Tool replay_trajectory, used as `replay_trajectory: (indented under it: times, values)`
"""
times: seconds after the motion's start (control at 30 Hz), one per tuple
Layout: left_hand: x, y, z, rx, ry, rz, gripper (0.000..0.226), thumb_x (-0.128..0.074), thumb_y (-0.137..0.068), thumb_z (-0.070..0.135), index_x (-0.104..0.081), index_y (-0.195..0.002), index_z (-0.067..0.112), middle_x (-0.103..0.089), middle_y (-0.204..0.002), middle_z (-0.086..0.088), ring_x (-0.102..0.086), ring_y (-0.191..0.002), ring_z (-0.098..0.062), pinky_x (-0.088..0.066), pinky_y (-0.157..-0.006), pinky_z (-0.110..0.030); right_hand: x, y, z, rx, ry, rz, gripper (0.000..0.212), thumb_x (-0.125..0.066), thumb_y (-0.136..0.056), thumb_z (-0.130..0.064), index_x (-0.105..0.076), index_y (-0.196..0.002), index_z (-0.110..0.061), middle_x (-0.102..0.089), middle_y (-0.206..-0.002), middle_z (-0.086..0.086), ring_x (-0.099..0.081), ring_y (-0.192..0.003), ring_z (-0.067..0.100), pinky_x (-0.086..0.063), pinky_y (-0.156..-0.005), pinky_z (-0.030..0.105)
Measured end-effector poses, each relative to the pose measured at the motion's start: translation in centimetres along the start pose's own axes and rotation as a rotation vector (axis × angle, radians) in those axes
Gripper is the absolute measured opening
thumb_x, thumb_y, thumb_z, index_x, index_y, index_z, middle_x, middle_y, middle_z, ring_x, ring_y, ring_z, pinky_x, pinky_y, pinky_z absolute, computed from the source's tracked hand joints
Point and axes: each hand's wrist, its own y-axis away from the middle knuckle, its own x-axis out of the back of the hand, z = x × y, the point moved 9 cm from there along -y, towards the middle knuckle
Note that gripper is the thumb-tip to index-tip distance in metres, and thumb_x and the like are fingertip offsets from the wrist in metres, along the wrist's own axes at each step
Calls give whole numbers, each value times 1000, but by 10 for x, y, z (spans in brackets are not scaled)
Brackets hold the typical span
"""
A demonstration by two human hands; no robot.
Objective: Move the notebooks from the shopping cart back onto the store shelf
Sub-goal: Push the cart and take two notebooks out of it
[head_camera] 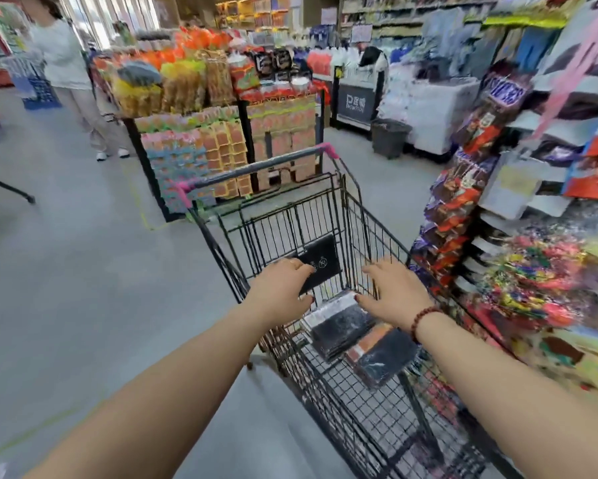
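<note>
- Left hand point(283, 288): empty, fingers loosely extended, fingertips over a black rectangular panel point(321, 259) on the cart's flap.
- Black wire shopping cart point(290, 216): beneath both hands.
- Stack of black-covered notebooks point(339, 326): flat in the basket, below and between the hands; blurred, long axis cannot be told.
- Second stack of black and orange notebooks point(382, 357): flat, under the right wrist, set along the cart's length.
- Right hand point(394, 292): empty, fingers spread.
- Store shelf of bright packets point(532, 271): right of that hand.

The notebooks point(340, 326) lie in the shopping cart point(290, 219), below and between the left hand point(280, 288) and the right hand point(398, 292); the store shelf point(546, 205) stands right of both.
</note>
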Motion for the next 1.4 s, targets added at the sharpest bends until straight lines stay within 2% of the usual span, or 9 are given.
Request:
replay_trajectory:
  times: [0.33,0.53,0.63,0.8,0.87,0.97,1.17,1.33,1.4]
  values:
    - [-51,-77,-5,-136,76,-102,57,-53,-88,38,-40,-140,19,-50,-135,-5,-45,-124,-24,-42,-100,-39,-44,-36,56,-171,54,-65,55,-49,-87,-49,-44,-134,-21,-50,-132,3,-42,-122,24,-40,-98,38]
    - [-86,-152,4,-192,31,-173,56,-53,-87,39,-43,-138,19,-52,-133,-5,-46,-124,-24,-43,-101,-40,-78,-67,113,-263,35,-94,51,-48,-87,-50,-48,-129,-22,-54,-122,2,-45,-115,24,-39,-94,37]
    - [-110,-181,15,-221,52,-232,54,-53,-88,37,-44,-138,18,-52,-133,-5,-46,-124,-25,-43,-99,-40,-95,-72,138,-338,-16,-127,49,-50,-87,-46,-47,-129,-20,-52,-126,4,-45,-118,25,-39,-96,37]
    - [-159,-208,32,-304,90,-339,50,-54,-87,35,-48,-132,16,-54,-128,-5,-48,-121,-26,-45,-95,-39,-127,-66,167,-448,-87,-173,41,-50,-85,-43,-53,-118,-18,-55,-120,7,-49,-111,27,-45,-92,38]
    - [-183,-215,36,-333,98,-398,47,-54,-85,33,-50,-129,17,-55,-124,-5,-49,-119,-26,-45,-92,-38,-145,-60,175,-495,-122,-205,44,-52,-85,-42,-51,-122,-18,-55,-120,7,-47,-113,28,-44,-93,39]
    - [-222,-222,35,-377,85,-483,54,-54,-87,34,-44,-137,16,-51,-135,-8,-45,-126,-27,-43,-98,-40,-178,-53,185,-580,-160,-257,45,-53,-84,-42,-50,-122,-19,-54,-119,5,-47,-115,27,-41,-91,36]
    - [-299,-230,19,-401,140,-615,53,-56,-88,33,-43,-137,20,-49,-135,-6,-44,-124,-25,-43,-97,-35,-252,-40,198,-830,-281,-275,60,-57,-84,-44,-43,-137,-20,-48,-138,6,-40,-127,27,-38,-105,39]
    - [-357,-236,2,-411,197,-677,59,-59,-86,32,-41,-140,18,-49,-135,-9,-42,-126,-27,-41,-101,-38,-311,-24,203,-1114,-414,-215,59,-58,-85,-43,-42,-135,-18,-56,-124,9,-51,-114,27,-48,-92,38]
    - [-375,-238,-4,-406,221,-669,56,-61,-84,32,-47,-136,18,-53,-130,-9,-46,-121,-29,-43,-99,-41,-334,-15,203,-1234,-454,-161,62,-60,-83,-45,-41,-135,-17,-54,-123,11,-50,-114,28,-47,-91,37]
